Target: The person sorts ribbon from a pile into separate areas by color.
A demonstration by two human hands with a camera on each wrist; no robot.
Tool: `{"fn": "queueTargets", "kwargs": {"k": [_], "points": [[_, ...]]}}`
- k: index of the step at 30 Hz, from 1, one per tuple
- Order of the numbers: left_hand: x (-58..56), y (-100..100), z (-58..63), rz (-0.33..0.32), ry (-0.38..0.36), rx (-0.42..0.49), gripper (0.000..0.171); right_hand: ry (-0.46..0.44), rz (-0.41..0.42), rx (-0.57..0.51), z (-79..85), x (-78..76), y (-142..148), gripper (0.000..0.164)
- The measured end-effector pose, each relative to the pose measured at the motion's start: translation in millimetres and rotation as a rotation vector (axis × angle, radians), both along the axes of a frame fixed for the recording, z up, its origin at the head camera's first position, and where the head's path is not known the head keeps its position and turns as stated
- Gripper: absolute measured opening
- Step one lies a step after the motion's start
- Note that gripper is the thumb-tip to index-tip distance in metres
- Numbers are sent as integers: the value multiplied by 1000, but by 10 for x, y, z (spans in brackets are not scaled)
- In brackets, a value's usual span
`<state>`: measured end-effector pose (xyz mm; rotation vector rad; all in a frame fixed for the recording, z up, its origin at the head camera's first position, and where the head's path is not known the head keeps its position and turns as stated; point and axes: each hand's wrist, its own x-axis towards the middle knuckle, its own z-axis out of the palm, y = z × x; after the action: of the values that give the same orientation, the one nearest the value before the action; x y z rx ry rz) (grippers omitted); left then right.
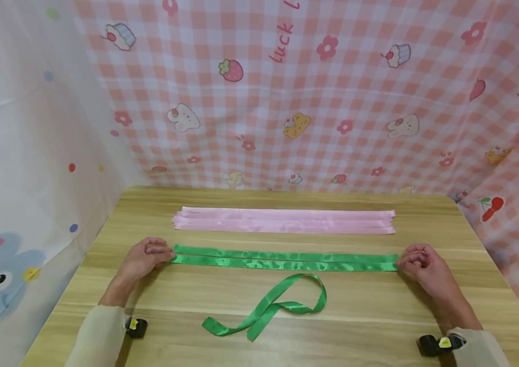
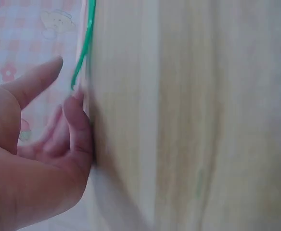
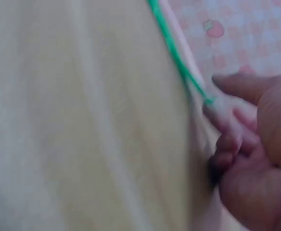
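Two green satin ribbons (image 1: 287, 258) lie straight, side by side, across the table. My left hand (image 1: 148, 256) is at their left end; in the left wrist view the thumb of that left hand (image 2: 44, 139) stands apart from the fingertips, close to the green ribbon's end (image 2: 84, 48). At the right end is my right hand (image 1: 424, 265). The right wrist view shows this right hand (image 3: 256, 130) with thumb and forefinger parted and a fingertip at the green ribbon's end (image 3: 179, 62). A third green ribbon (image 1: 264, 308) lies loosely looped and crossed nearer me.
Several pink ribbons (image 1: 287, 220) lie flat in a straight band behind the green pair. The wood-grain table (image 1: 355, 326) meets a pink checked cloth (image 1: 259, 102) at its back edge. A white printed cloth (image 1: 25, 153) hangs at the left.
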<state>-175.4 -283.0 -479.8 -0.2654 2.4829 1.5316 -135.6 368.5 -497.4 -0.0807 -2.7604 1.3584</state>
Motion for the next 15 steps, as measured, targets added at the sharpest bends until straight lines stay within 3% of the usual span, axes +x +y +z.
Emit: {"fn": "queueTargets", "kwargs": {"k": [4, 7, 10, 12, 15], "points": [[118, 141, 101, 64, 130, -133, 49, 60, -45, 119, 129, 66, -186, 37], [217, 405, 209, 49, 238, -194, 37, 136, 38, 118, 219, 119, -515, 22], [295, 773, 240, -98, 298, -159, 29, 171, 241, 79, 252, 141, -929, 11], [333, 1044, 239, -246, 292, -109, 25, 146, 367, 53, 245, 130, -1184, 11], [373, 1406, 198, -453, 238, -42, 26, 79, 470, 55, 212, 83, -1479, 14]]}}
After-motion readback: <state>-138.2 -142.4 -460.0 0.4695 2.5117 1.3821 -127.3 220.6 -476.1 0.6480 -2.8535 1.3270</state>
